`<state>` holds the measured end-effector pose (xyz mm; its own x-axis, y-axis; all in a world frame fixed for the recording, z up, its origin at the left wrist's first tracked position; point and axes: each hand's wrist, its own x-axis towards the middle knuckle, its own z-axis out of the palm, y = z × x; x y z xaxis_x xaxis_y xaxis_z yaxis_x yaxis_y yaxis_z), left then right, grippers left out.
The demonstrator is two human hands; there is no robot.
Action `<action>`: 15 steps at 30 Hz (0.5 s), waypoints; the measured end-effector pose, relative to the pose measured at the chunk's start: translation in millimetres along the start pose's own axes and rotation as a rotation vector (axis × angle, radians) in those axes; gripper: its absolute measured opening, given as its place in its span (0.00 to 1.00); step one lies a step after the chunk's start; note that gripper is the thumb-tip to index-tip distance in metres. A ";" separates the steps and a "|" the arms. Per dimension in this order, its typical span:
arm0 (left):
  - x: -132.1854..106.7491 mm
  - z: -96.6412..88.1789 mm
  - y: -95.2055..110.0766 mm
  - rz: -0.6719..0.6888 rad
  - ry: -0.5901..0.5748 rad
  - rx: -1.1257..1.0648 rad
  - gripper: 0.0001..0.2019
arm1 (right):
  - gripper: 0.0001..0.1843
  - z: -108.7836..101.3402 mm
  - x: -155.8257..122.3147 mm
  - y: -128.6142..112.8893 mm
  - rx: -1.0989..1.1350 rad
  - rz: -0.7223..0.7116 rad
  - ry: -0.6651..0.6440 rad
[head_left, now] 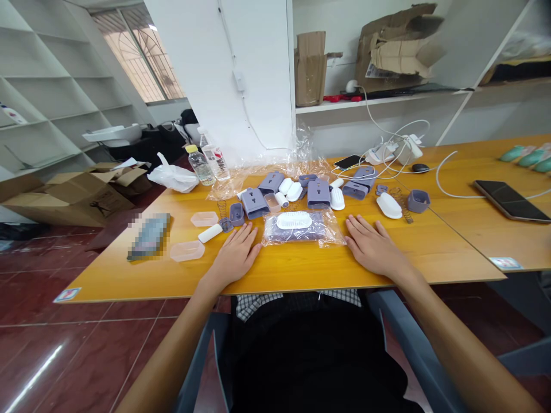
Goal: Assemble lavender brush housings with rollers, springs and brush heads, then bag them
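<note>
Clear plastic wraps one purple pack [316, 232], lying between the hands, midway between the tabletop's [279, 272] front and back edges. The left hand [236, 252] and right hand [375, 248] touch the tabletop, palms down, fingers stretched out and slightly spread. Two translucent trays [187, 250] lie leftward; two bottles [200, 166] stand near the back left corner.

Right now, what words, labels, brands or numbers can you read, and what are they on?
Nothing reads clearly.
Clear bottle's label: too small.
Left table sticker: blurred.
Right table sticker: blurred.
Floor box's dark print: unreadable.
Shelf box's label: too small.
Far-left white bottle: blurred.
</note>
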<state>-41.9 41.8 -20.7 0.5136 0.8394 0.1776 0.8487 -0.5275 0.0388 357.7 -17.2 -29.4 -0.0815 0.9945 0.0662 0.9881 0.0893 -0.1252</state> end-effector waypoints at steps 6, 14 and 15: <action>2.0 -10.7 4.7 -0.032 0.034 -0.107 0.28 | 0.37 2.4 -0.1 0.8 0.012 -0.022 0.044; 12.5 -34.8 36.1 -0.024 0.124 -0.319 0.27 | 0.40 -0.8 -0.2 -0.2 0.171 -0.054 0.159; 14.9 -37.2 37.5 0.003 0.082 -0.319 0.30 | 0.40 -2.9 1.6 0.1 0.200 -0.087 0.166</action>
<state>-7.1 29.7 19.9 0.4934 0.8313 0.2559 0.7582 -0.5553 0.3418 358.0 -15.8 -26.4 -0.1261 0.9615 0.2442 0.9317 0.1993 -0.3036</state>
